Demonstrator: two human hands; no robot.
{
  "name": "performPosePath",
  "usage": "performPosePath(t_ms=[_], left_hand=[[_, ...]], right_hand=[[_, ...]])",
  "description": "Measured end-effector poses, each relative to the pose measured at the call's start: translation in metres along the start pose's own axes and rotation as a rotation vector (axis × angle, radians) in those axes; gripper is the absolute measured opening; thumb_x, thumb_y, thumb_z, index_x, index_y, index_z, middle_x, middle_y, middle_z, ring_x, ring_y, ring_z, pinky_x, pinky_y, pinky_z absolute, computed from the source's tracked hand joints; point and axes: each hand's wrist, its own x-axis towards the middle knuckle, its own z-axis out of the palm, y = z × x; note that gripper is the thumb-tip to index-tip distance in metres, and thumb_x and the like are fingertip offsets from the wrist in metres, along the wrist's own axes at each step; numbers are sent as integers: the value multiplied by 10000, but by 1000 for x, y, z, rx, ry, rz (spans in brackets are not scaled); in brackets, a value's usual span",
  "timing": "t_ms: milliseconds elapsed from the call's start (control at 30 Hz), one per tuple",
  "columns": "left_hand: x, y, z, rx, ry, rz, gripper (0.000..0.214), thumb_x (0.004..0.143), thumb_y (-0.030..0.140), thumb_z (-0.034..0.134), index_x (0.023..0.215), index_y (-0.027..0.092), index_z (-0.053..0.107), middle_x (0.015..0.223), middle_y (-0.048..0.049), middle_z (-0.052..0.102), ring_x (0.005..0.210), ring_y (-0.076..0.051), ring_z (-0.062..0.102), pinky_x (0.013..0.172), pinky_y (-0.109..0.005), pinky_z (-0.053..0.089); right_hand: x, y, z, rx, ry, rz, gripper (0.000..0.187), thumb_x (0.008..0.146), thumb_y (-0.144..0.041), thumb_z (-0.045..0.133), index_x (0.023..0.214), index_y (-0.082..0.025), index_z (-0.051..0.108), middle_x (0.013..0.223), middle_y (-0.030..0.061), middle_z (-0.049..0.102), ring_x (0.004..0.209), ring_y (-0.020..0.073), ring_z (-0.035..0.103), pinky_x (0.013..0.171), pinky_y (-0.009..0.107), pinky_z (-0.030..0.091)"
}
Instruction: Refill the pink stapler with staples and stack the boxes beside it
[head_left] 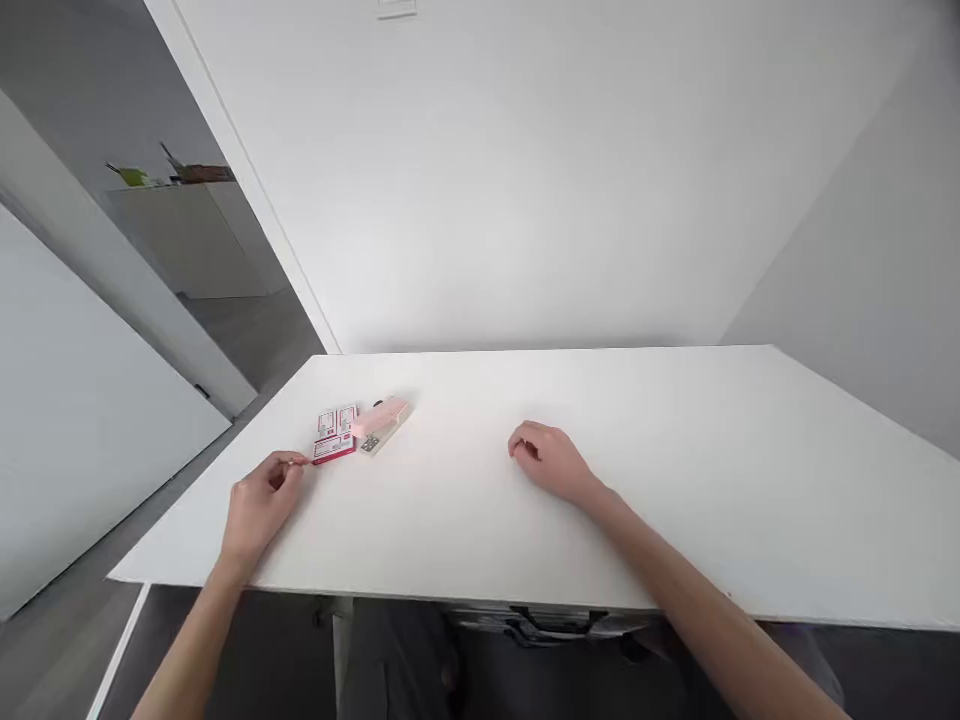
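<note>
The person sits at a white desk [457,510], both forearms reaching over its near edge. On the left part of the desk lies a small red-and-white box [335,436] printed with pale panels, its red side facing near. Just to its right is a pale pink stapler [381,416] with a light base, set at a slant so that one end points near and left, the other far and right. The stapler's near end meets the box's right side in view; whether the two touch cannot be told.

The left hand [259,500] is at the near left of the box, its thumb and fingers curled inward and the fingertips right by the box's near left corner. It cannot be told whether they touch or grip it. The right hand [551,461] rests well to the right of the stapler, near the middle of the desk, its fingers curled loosely closed with nothing seen in them.

A white wall [517,190] rises behind the far edge. To the far left, through an opening, stands a pale cabinet [176,235] with a green object [133,177] on top.
</note>
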Motion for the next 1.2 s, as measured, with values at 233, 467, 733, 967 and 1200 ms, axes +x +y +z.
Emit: performPosePath(t_ms=[233, 467, 733, 967, 1200], left_hand=[[-2, 6, 0, -31, -15, -25, 320, 847, 429, 501, 1016, 245, 701, 685, 25, 601, 562, -142, 427, 583, -273, 367], [-3, 7, -1, -31, 2, 6, 268, 865, 386, 515, 1014, 245, 688, 644, 37, 528, 619, -157, 523, 643, -281, 420], [4, -5, 14, 138, 131, 363, 423, 908, 524, 548, 1177, 215, 655, 1328, -121, 641, 1290, -352, 529, 1109, -510, 439], [11, -10, 27, 300, -75, 613, 585, 1006, 470, 415, 1551, 257, 415, 1698, -115, 356, 1533, -386, 321, 1196, -618, 322], [29, -11, 38, 333, -169, 576, 730, 1002, 455, 391, 1683, 255, 219, 1761, -79, 231, 1614, -384, 188, 1244, -632, 259]], right_hand=[[-4, -4, -4, 2, 7, -2, 228, 903, -112, 460, 767, -240, 589, 856, -23, 679, 644, 130, 517, 608, 281, 376], [-4, -5, -3, -3, 5, 2, 235, 899, -113, 452, 761, -241, 593, 846, -15, 670, 622, 133, 497, 591, 283, 360], [-4, -7, -5, 2, -6, 14, 238, 900, -112, 448, 763, -241, 593, 844, -17, 666, 621, 130, 491, 585, 284, 360], [-4, -6, -4, 4, -9, 15, 235, 902, -120, 449, 765, -240, 597, 844, -16, 666, 625, 132, 492, 589, 287, 366], [-5, -5, -3, -1, -8, 19, 234, 904, -123, 449, 767, -239, 598, 852, -17, 670, 628, 132, 498, 594, 285, 362]])
